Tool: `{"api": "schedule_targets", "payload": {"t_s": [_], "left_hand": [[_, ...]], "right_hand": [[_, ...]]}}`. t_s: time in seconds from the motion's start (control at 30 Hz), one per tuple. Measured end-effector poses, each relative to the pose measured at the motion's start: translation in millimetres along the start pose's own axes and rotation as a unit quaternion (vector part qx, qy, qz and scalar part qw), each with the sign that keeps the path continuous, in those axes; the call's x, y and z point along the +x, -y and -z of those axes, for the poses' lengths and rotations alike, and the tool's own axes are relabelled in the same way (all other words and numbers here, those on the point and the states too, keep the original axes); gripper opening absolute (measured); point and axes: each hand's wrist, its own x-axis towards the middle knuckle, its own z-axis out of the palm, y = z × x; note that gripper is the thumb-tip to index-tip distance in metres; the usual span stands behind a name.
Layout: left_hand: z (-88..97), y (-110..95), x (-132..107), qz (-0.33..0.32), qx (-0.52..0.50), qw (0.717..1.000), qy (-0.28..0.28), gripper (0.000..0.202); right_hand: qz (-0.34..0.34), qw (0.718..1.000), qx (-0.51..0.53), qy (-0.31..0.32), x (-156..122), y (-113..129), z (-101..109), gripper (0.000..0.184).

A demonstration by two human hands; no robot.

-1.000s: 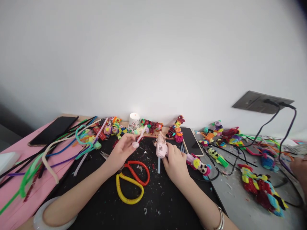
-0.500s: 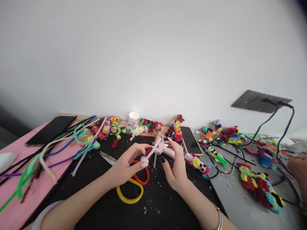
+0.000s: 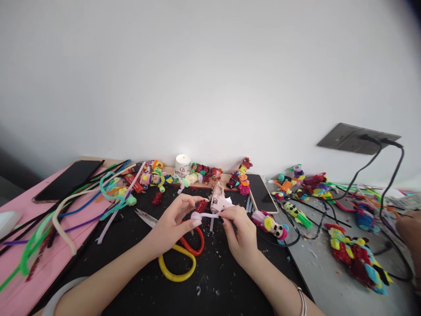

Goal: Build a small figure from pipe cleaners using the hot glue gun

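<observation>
Between finger and thumb of my left hand (image 3: 176, 224) is the coiled end of a pale lilac pipe cleaner (image 3: 207, 215). A red glittery piece (image 3: 201, 206) shows at the same fingertips; whether they hold it too is unclear. My right hand (image 3: 241, 230) is closed in a pinch on the pipe cleaner's straight end, so it stretches nearly level between both hands. Just behind my right fingers lies a pale pink glue gun (image 3: 219, 202), its grip partly hidden by them. Scissors (image 3: 176, 263) with red and yellow handles lie under my left hand and wrist.
Loose pipe cleaners (image 3: 62, 215) and a dark phone (image 3: 67, 180) are on the left. Along the wall stand a white paper cup (image 3: 183, 165) and several pipe-cleaner figures (image 3: 207, 172). At right are another phone (image 3: 263, 193), more figures (image 3: 357, 259), cables (image 3: 383, 197) and another person's hand (image 3: 409, 230).
My right hand has moved from beside the glue gun to the pipe cleaner's free end. That strip, earlier slanting upward across the gun, is now nearly level.
</observation>
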Motion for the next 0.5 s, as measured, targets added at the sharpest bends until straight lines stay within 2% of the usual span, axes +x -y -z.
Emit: {"api": "schedule_targets", "payload": {"t_s": [0.23,0.37,0.5], "left_hand": [[-6.6,-1,2,0.041,-0.122,0.991,-0.036,0.022],[-15.5,-4,0,0.061,-0.173,0.982,-0.053,0.021],[-22.1,-3,-2,0.055,-0.228,0.971,-0.053,0.022]], "right_hand": [[0.031,0.998,-0.018,0.044,-7,6,-5,0.021],[0.074,0.996,-0.032,0.040,-11,8,-12,0.021],[0.104,0.993,-0.042,0.044,-12,9,-15,0.022]]}}
